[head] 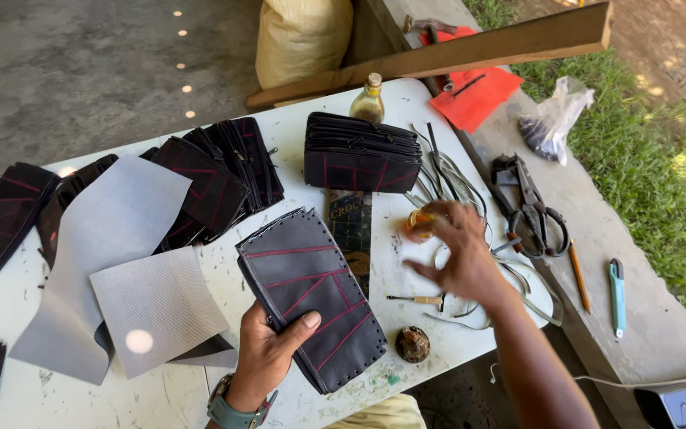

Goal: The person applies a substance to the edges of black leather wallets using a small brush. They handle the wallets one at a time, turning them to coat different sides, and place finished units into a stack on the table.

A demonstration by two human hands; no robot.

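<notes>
Pouch (pixel 311 294) sits clamped in my left hand (pixel 267 353) while my right hand (pixel 454 254), fingers loosely spread, pinches a small amber lid (pixel 418 222); I'd best keep the pouch flat and steady.

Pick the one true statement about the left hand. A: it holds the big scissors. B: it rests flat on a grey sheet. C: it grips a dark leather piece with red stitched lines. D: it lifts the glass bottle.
C: the left hand clasps the lower edge of the dark leather piece, thumb on top, while the scissors and the glass bottle lie untouched.
</notes>
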